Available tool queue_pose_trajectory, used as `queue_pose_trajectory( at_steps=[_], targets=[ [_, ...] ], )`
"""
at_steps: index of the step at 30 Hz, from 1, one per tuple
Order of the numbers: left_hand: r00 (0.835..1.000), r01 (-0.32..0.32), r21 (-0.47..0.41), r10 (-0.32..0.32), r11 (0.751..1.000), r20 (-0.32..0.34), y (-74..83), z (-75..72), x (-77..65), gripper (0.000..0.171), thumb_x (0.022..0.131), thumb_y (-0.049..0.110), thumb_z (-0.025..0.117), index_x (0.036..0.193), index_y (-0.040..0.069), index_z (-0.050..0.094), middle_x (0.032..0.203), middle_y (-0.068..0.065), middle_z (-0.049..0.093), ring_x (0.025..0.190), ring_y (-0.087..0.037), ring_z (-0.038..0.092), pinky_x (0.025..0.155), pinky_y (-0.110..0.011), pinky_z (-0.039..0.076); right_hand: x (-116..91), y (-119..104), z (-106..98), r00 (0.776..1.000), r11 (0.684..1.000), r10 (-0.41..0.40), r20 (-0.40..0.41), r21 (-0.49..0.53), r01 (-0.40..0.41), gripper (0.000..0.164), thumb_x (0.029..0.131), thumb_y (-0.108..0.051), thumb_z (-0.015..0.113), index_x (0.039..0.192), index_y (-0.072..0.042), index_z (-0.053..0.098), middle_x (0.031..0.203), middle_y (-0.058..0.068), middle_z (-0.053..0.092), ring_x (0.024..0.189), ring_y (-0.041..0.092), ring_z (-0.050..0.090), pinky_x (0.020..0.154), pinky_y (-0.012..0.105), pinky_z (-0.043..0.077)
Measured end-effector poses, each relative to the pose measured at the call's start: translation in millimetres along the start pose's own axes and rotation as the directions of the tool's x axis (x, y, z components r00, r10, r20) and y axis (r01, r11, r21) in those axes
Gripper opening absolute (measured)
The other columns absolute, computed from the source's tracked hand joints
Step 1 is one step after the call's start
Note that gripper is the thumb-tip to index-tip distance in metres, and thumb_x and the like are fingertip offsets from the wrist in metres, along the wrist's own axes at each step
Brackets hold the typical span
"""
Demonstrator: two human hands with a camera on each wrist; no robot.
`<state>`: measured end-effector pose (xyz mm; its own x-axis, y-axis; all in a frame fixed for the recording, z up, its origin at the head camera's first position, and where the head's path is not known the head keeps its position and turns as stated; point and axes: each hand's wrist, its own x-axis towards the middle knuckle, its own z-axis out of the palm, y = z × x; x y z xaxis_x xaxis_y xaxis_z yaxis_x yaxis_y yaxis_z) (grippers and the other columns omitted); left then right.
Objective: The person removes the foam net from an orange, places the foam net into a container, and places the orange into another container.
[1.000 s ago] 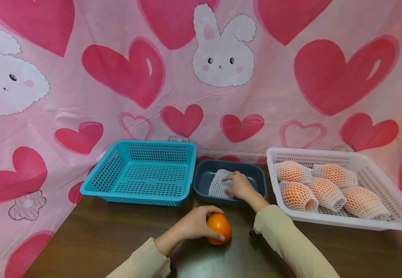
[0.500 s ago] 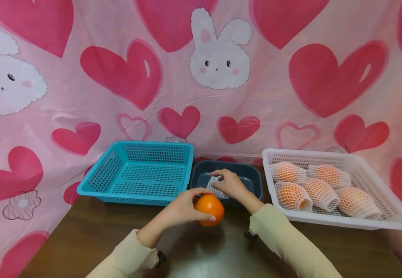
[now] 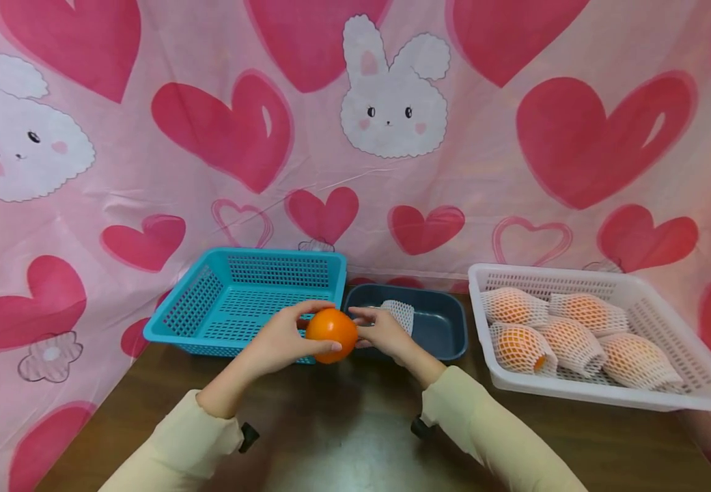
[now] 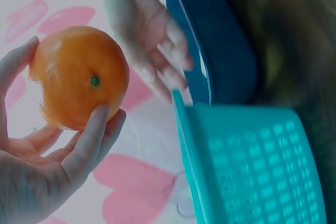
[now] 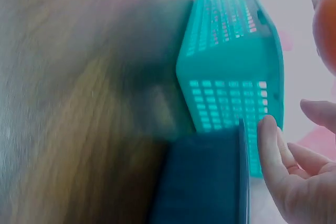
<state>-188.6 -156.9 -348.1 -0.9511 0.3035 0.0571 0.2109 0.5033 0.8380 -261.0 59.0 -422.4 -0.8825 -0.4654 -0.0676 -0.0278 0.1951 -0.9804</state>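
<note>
An orange [image 3: 332,333] is held in my left hand [image 3: 278,339], thumb on the near side and fingers behind, raised over the front right corner of the teal basket [image 3: 251,314]. In the left wrist view its small green stem mark shows. My right hand [image 3: 388,335] hovers just right of the orange in front of the dark blue tray [image 3: 444,328]; the left wrist view shows its fingers loosely bent, nothing in them, and apart from the fruit. A white foam net sleeve [image 3: 401,314] lies in the tray, partly hidden behind the right hand.
At the right stands a white basket [image 3: 589,395] with several foam-wrapped oranges [image 3: 518,347]. A pink cloth [image 3: 306,157] with hearts and rabbits hangs behind the brown wooden table [image 3: 355,437]. The tray sits between the two baskets.
My left hand has lifted the orange from the table and carried it left and up toward the teal basket. My right hand has left the foam sleeve and moved left beside the orange.
</note>
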Motion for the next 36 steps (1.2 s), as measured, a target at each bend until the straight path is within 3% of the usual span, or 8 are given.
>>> queue_pose_trajectory(
  at_steps=[5,9,15,20,26,36],
  targets=[
    [0.998,0.028,-0.023,-0.03,0.999,-0.062,-4.7,-19.2,-0.1,0.062,0.088,0.025,0.082,0.142,0.007,0.058,0.137,-0.02,0.056,0.113,-0.043,0.058,0.077,-0.043,0.06,2.8,0.2,15.0,0.997,0.987,0.064,0.045,0.143,-0.07,0.059,0.103,-0.01,0.063,0.153,0.007,0.038,0.12,0.02,0.067,0.109,0.044,0.066,0.085,0.041,0.059],
    [0.993,0.063,-0.042,-0.067,0.997,-0.099,-14.2,-33.3,1.5,0.065,0.09,0.025,0.08,0.145,0.005,0.053,0.139,-0.023,0.053,0.116,-0.045,0.056,0.08,-0.046,0.06,4.0,0.3,25.8,0.996,0.97,0.072,0.052,0.229,-0.082,0.066,0.102,-0.01,0.064,0.157,0.005,0.032,0.12,0.02,0.066,0.111,0.045,0.066,0.085,0.04,0.059],
    [0.984,0.11,-0.037,-0.114,0.993,-0.139,-35.5,-52.2,3.4,0.068,0.093,0.027,0.077,0.149,0.003,0.048,0.142,-0.026,0.05,0.117,-0.046,0.056,0.085,-0.05,0.058,4.0,1.4,38.0,0.997,0.923,0.07,0.036,0.376,-0.078,0.067,0.101,-0.001,0.062,0.158,0.005,0.028,0.132,0.031,0.057,0.098,0.031,0.071,0.086,0.04,0.058],
    [0.972,0.153,-0.029,-0.156,0.988,-0.176,-54.7,-68.2,3.8,0.07,0.094,0.028,0.076,0.15,0.0,0.045,0.145,-0.027,0.045,0.119,-0.045,0.052,0.086,-0.048,0.058,3.8,2.9,44.2,0.996,0.888,0.083,0.009,0.454,-0.078,0.063,0.101,0.005,0.059,0.157,0.006,0.03,0.133,0.033,0.056,0.093,0.02,0.071,0.09,0.043,0.055],
    [0.951,0.224,0.053,-0.207,0.973,-0.229,-76.9,-88.1,3.8,0.073,0.095,0.031,0.075,0.151,-0.002,0.043,0.145,-0.031,0.042,0.123,-0.047,0.046,0.089,-0.053,0.056,4.4,2.4,47.0,0.994,0.861,0.111,-0.002,0.499,-0.095,0.063,0.101,0.006,0.057,0.158,0.005,0.029,0.133,0.032,0.056,0.094,0.02,0.07,0.092,0.043,0.054],
    [0.916,0.325,0.215,-0.25,0.921,-0.315,-112.1,-112.0,5.1,0.077,0.094,0.034,0.074,0.147,-0.01,0.041,0.137,-0.037,0.047,0.116,-0.051,0.049,0.086,-0.055,0.056,4.7,1.2,46.3,0.99,0.859,0.14,0.001,0.497,-0.122,0.062,0.102,0.004,0.058,0.158,0.003,0.031,0.136,0.032,0.054,0.099,0.023,0.071,0.091,0.041,0.055]
  ],
)
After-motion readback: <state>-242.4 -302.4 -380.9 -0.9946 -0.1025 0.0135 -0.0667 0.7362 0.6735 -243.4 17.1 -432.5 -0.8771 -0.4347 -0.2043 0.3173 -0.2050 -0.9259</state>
